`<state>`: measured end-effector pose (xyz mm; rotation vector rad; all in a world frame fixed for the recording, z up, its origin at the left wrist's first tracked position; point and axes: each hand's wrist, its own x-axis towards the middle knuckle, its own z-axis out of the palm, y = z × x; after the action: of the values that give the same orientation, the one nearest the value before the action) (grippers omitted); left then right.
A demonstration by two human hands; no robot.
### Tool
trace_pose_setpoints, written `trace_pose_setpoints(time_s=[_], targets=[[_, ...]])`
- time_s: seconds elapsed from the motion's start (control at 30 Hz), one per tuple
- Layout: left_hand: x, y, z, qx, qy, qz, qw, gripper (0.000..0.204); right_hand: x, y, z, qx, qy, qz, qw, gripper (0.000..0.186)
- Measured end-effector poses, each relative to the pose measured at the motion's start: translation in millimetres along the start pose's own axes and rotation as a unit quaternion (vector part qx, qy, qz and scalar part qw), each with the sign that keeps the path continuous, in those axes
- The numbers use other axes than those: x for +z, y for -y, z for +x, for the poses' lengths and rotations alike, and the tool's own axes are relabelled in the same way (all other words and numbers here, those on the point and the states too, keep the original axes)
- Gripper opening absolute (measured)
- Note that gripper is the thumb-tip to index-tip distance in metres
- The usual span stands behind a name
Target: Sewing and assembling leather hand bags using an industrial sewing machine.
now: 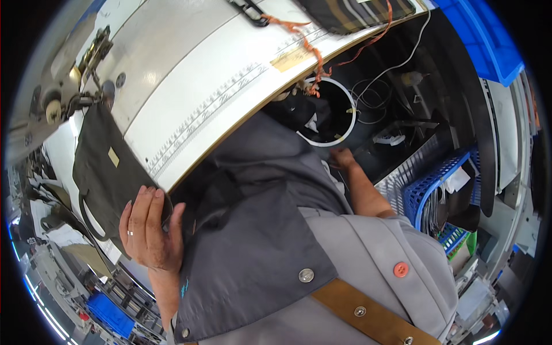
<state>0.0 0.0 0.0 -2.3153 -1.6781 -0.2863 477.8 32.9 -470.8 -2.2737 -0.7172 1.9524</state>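
Observation:
Flat on a dark olive fabric piece point(112, 172) rests my left hand point(150, 233), its fingers stretched out along the near edge and the thumb held apart. The fabric looks like a bag panel, with a small beige tag and a dark strap loop; its far end lies under the sewing machine point(75, 95). My right hand point(343, 158) is low beside a round bin with a white rim point(352, 118). Dark cloth scraps point(299, 112) lie inside the bin. The right fingers are small and partly hidden, so their grip does not show.
A white worktable point(201, 109) with a printed ruler strip runs diagonally across. Orange cord point(316, 57) hangs over its edge near a striped fabric item point(356, 14). A blue basket point(420, 195) stands at right, below a blue tray point(489, 40). A white cable point(397, 66) hangs down.

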Motion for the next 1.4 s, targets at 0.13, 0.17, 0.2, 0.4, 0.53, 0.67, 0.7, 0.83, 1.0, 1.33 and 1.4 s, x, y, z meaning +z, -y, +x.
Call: trace_pose_setpoints(time_s=[0.13,0.17,0.2,0.4,0.53,0.67,0.7,0.83,1.0,1.33,1.4], targets=[[1.7,-32.1,55.1,0.004,0.027,-0.054,0.998,0.074,19.4,18.0,8.3,0.047,-0.043,0.150,0.987,0.053],[3.7,-38.8,65.6,0.020,0.052,-0.054,0.997,0.083,24.2,25.1,6.0,0.069,-0.052,0.148,0.985,0.052],[7.9,-45.8,78.9,0.026,0.048,-0.053,0.997,0.083,21.0,24.7,10.6,0.064,-0.047,0.143,0.987,0.050],[31.6,-65.0,123.4,-0.032,0.134,-0.070,0.988,0.107,21.8,31.7,31.2,0.064,-0.084,0.292,0.950,0.046],[36.4,-61.0,124.2,-0.023,0.129,-0.071,0.989,0.100,20.9,36.1,32.3,0.083,-0.133,0.326,0.933,0.038],[35.8,-58.3,122.8,-0.019,0.139,-0.058,0.988,0.098,23.5,63.6,17.4,0.012,-0.137,0.393,0.909,0.037],[35.5,-58.2,122.7,-0.014,0.138,-0.059,0.989,0.098,24.9,81.0,10.4,-0.008,-0.127,0.417,0.900,0.033],[40.6,-58.6,124.1,-0.011,0.134,-0.047,0.990,0.089,6.0,146.4,-4.8,-0.079,-0.158,0.431,0.885,0.025],[39.0,-56.0,121.6,-0.016,0.139,-0.022,0.990,0.080,-30.2,204.1,-37.6,-0.152,-0.158,0.464,0.858,0.019],[36.7,-56.9,116.8,-0.023,0.158,0.005,0.987,0.075,-53.2,304.8,66.2,-0.219,0.090,0.678,0.696,0.027],[37.6,-58.2,121.0,-0.014,0.164,-0.007,0.986,0.074,-70.8,272.1,120.6,-0.275,0.065,0.675,0.681,0.031]])
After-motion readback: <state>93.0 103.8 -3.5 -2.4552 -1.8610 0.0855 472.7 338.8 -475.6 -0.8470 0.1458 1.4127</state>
